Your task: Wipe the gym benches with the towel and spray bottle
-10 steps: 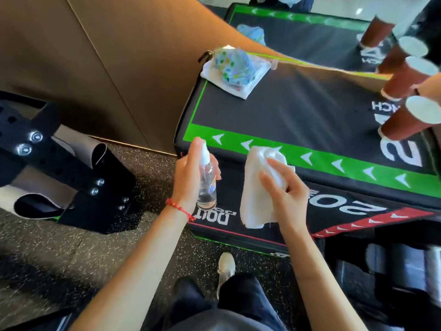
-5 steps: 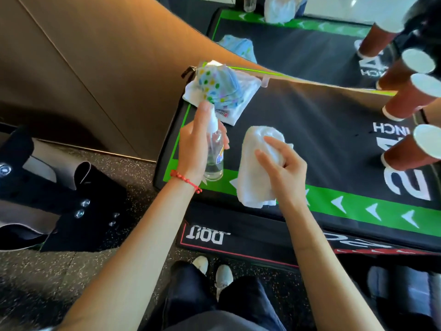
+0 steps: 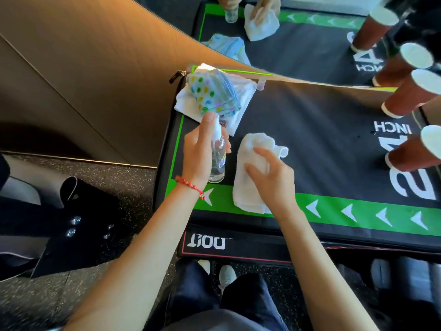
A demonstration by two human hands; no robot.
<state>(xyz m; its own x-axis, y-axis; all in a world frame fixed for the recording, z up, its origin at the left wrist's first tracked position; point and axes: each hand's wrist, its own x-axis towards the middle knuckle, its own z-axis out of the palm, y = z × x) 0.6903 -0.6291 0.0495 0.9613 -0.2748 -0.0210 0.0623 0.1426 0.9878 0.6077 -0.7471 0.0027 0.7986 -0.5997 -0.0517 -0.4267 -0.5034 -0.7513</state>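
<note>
**Spray + towel over the bench top, both hands loaded**

Left hand [image 3: 200, 156] is wrapping the spray bottle [image 3: 217, 161], fingers curled tight round the clear body, index finger lying on top of the white pump head. Bottle is standing upright over the near-left corner of the bench [image 3: 322, 130]; can't tell if its base is touching the pad.

Right hand [image 3: 272, 177] is gripping the white towel [image 3: 253, 168], fingers bent and slightly spread over the folded bundle, palm pressing it against the black top just beside the green stripe. Can't tell where the thumb is.

Handling read:
- Bottle: small, light, rigid plastic, looking mostly empty. Likely slick if wet. Best hold is mid-body, 1 finger free for the pump.
- Towel: soft, floppy, no stiffness. Needs a flat palm on top to keep it bunched, not a pinch at an edge.

Watch: 4 paper cups [image 3: 405, 96] are sitting on the right of the pad, a dotted cloth [image 3: 210, 91] on the far-left corner. Both are looking light and easy to knock during a wide wipe.
</note>
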